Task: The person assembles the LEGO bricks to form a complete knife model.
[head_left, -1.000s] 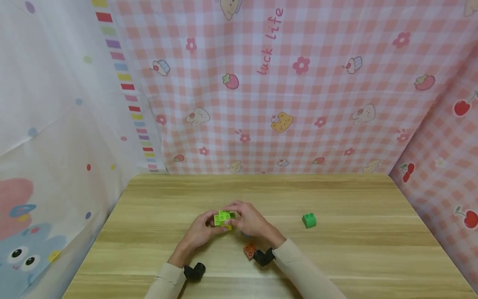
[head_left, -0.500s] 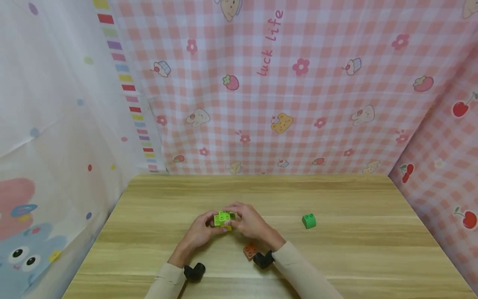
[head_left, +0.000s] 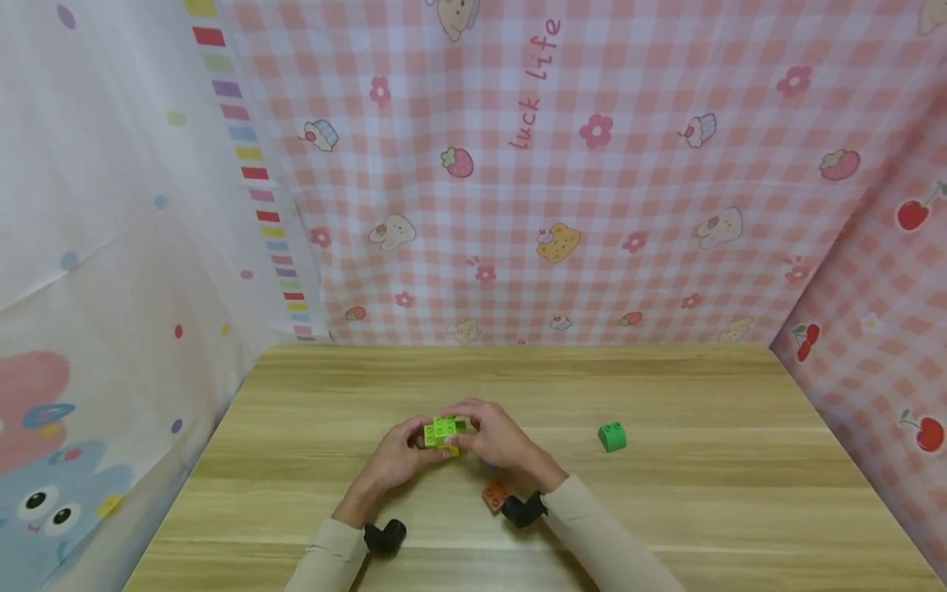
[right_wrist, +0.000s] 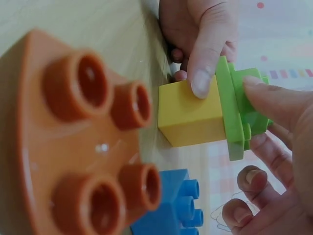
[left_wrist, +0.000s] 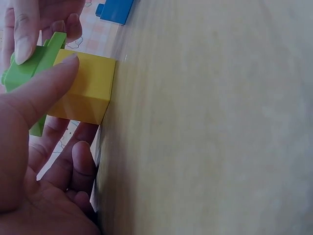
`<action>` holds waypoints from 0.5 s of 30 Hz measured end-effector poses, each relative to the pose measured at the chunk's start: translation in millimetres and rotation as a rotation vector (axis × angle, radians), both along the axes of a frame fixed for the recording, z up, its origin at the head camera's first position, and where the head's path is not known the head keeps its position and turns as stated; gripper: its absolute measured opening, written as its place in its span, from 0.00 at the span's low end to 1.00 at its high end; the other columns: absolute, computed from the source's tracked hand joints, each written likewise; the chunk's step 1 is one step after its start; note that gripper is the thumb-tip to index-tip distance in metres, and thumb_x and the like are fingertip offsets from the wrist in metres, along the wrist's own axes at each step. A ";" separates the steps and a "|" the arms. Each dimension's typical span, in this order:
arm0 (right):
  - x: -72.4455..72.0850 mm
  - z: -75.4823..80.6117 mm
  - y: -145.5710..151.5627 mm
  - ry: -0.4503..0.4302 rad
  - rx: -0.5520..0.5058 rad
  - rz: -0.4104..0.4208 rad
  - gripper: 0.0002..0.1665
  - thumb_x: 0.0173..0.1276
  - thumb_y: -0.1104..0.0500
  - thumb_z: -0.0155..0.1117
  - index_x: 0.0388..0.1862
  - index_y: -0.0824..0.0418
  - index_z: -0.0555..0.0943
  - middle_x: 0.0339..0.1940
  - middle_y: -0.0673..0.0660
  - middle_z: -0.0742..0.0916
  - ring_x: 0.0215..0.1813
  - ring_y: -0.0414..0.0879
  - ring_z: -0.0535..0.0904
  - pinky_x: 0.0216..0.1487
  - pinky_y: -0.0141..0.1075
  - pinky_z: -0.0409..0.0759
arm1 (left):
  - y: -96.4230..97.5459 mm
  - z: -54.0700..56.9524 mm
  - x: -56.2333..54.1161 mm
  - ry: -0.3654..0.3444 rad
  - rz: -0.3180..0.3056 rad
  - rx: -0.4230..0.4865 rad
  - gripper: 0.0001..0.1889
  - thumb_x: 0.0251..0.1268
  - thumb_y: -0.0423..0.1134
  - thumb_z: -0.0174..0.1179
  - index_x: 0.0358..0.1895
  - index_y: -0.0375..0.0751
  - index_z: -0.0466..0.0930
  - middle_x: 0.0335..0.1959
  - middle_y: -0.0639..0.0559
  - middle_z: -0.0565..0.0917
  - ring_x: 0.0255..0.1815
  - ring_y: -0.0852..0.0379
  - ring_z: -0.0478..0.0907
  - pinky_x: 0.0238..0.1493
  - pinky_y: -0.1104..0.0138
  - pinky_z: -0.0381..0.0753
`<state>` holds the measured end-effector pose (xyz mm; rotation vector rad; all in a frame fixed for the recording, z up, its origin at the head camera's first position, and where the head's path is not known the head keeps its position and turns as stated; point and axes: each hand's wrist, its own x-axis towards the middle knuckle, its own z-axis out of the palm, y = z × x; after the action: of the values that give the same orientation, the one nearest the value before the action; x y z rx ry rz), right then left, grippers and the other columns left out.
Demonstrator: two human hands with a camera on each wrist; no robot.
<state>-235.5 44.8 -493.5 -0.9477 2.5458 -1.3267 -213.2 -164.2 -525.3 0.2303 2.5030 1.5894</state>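
Near the middle of the table, my left hand [head_left: 395,456] grips a yellow block [right_wrist: 193,117] between thumb and fingers. On top of that block sits a light green plate [right_wrist: 231,117], with a smaller light green brick [right_wrist: 252,103] stacked on it. My right hand [head_left: 499,440] pinches the smaller green brick with thumb and fingers. In the left wrist view the yellow block's base is at or very near the tabletop; contact is hard to tell. Close to my right wrist lies an orange studded brick [head_left: 494,496]. A blue studded brick [right_wrist: 164,210] stands beside it, mostly hidden by my right hand in the head view.
A green brick with a curved side [head_left: 612,437] lies farther right on the wooden table [head_left: 703,510]. Checked cloth [head_left: 562,181] hangs behind the table, and more cloth hangs at both sides. Black wrist cameras stick out from both cuffs.
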 end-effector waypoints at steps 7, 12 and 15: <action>0.1 2.1 -0.1 -0.026 -0.015 -0.006 0.21 0.66 0.60 0.70 0.58 0.55 0.82 0.54 0.50 0.84 0.41 0.43 0.74 0.41 0.33 0.73 | -0.5 -0.3 -0.8 -0.018 0.005 0.017 0.18 0.54 0.41 0.75 0.47 0.46 0.82 0.33 0.52 0.76 0.37 0.54 0.71 0.40 0.64 0.69; 0.0 7.4 1.1 -0.025 0.008 0.002 0.21 0.65 0.60 0.71 0.58 0.56 0.83 0.53 0.50 0.84 0.37 0.41 0.72 0.38 0.32 0.72 | -0.3 0.0 0.0 -0.024 0.007 0.023 0.17 0.54 0.40 0.74 0.46 0.45 0.82 0.33 0.52 0.76 0.38 0.55 0.71 0.40 0.64 0.69; 0.9 11.8 4.4 -0.032 0.008 0.001 0.23 0.66 0.59 0.71 0.60 0.58 0.82 0.53 0.51 0.84 0.33 0.41 0.70 0.34 0.32 0.70 | -0.5 -0.5 -0.3 -0.028 0.005 0.022 0.17 0.54 0.40 0.74 0.47 0.45 0.82 0.33 0.52 0.76 0.38 0.54 0.71 0.40 0.64 0.69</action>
<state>-234.6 49.1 -481.7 -0.9189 2.5243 -1.3201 -213.5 -164.7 -525.8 0.2029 2.4684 1.6114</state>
